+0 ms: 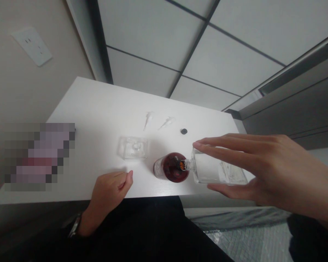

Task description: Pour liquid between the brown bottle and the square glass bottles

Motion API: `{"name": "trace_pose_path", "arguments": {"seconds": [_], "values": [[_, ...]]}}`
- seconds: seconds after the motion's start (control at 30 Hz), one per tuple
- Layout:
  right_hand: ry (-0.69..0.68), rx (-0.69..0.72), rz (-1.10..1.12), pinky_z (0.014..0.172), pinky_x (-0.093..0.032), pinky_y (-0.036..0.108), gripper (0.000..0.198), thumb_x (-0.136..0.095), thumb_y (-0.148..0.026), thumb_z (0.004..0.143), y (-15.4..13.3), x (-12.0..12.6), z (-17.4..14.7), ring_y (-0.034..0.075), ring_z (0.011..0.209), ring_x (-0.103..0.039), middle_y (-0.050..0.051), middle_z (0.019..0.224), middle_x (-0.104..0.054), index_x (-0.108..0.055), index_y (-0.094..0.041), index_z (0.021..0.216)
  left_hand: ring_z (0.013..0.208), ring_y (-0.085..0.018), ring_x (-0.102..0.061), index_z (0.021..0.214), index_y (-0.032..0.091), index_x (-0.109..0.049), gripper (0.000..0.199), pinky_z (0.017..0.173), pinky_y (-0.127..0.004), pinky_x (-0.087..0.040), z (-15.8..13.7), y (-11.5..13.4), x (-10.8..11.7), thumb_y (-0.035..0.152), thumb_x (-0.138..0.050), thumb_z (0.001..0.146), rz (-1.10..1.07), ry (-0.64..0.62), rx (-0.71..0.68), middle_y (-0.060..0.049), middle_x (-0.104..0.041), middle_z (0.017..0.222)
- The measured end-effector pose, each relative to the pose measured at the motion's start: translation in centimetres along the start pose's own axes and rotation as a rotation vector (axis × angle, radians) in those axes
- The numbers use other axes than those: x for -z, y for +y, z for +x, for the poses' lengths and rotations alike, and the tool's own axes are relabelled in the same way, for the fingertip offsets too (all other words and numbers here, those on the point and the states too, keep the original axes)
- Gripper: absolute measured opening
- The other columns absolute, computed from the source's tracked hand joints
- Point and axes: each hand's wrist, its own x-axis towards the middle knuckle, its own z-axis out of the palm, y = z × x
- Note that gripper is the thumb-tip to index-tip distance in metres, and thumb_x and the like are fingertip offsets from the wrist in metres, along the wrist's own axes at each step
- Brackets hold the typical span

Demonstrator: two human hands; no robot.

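Right hand (273, 171), nearest the head camera, has its fingers clasped round a clear square glass bottle (218, 171) tipped onto a round jar of dark red liquid (171, 167). Left hand (109, 191), loosely curled on the white worktop (98, 109), isn't steadying the jar; a nudge might topple it and spill.

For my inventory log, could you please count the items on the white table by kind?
Clear glass bottle, held tilted in the right hand: 1
Dark red bottle: 1
Clear square container: 1
Small clear pipette tips: 2
Small black cap: 1
Total: 6
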Motion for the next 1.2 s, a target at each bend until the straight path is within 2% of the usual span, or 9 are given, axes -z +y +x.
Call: {"name": "trace_pose_path", "arguments": {"seconds": [0.27, 0.47, 0.77, 0.93, 1.07, 1.2], "values": [[-0.004, 0.005, -0.028, 0.078, -0.069, 0.041, 0.044, -0.065, -0.039, 0.103, -0.2, 0.1, 0.1, 0.031, 0.107, -0.083, 0.009, 0.133, -0.081, -0.069, -0.021, 0.144, 0.043, -0.01, -0.031, 0.06, 0.022, -0.03, 0.052, 0.051, -0.032, -0.026, 0.2, 0.1, 0.0, 0.016, -0.048, 0.108, 0.031, 0.009, -0.017, 0.006, -0.034, 0.049], [-0.02, 0.028, -0.048, 0.075, -0.069, 0.043, 0.044, -0.065, -0.039, 0.103, -0.3, 0.4, 0.4, 0.032, 0.104, -0.083, 0.01, 0.132, -0.082, -0.072, -0.017, 0.141, 0.044, -0.01, -0.032, 0.058, 0.021, -0.033, 0.052, 0.052, -0.031, -0.026, 0.0, 0.0, 0.0, 0.017, -0.05, 0.107, -0.002, 0.005, 0.005, 0.006, -0.035, 0.049], [-0.067, 0.033, -0.085, 0.081, -0.067, 0.039, 0.044, -0.066, -0.04, 0.103, -0.4, 0.6, 1.0, 0.029, 0.106, -0.082, 0.009, 0.134, -0.081, -0.072, -0.019, 0.142, 0.045, -0.01, -0.031, 0.058, 0.021, -0.033, 0.052, 0.053, -0.031, -0.026, 0.1, 0.2, 0.1, 0.016, -0.046, 0.109, 0.01, -0.016, 0.01, 0.006, -0.036, 0.049], [-0.093, 0.039, -0.097, 0.077, -0.067, 0.04, 0.042, -0.066, -0.038, 0.103, -0.8, 1.0, 1.6, 0.029, 0.101, -0.083, 0.01, 0.131, -0.082, -0.073, -0.019, 0.14, 0.045, -0.01, -0.03, 0.058, 0.021, -0.032, 0.053, 0.053, -0.031, -0.026, 0.0, 0.2, 0.1, 0.016, -0.046, 0.109, 0.022, -0.006, 0.012, 0.006, -0.035, 0.049], [-0.101, 0.057, -0.106, 0.075, -0.068, 0.044, 0.038, -0.057, -0.037, 0.108, -0.9, 1.3, 1.9, 0.03, 0.098, -0.084, 0.009, 0.13, -0.082, -0.074, -0.018, 0.137, 0.044, -0.01, -0.03, 0.058, 0.021, -0.033, 0.053, 0.053, -0.031, -0.026, -0.1, 0.1, 0.0, 0.017, -0.046, 0.109, 0.012, 0.002, 0.006, 0.006, -0.034, 0.049], [-0.101, 0.057, -0.098, 0.07, -0.068, 0.048, 0.043, -0.046, -0.041, 0.113, -1.0, 1.4, 2.1, 0.03, 0.093, -0.084, 0.008, 0.125, -0.084, -0.075, -0.018, 0.136, 0.044, -0.009, -0.03, 0.058, 0.021, -0.033, 0.053, 0.052, -0.031, -0.026, 0.0, 0.2, 0.0, 0.018, -0.046, 0.109, -0.003, 0.0, 0.009, 0.006, -0.033, 0.049]]}}
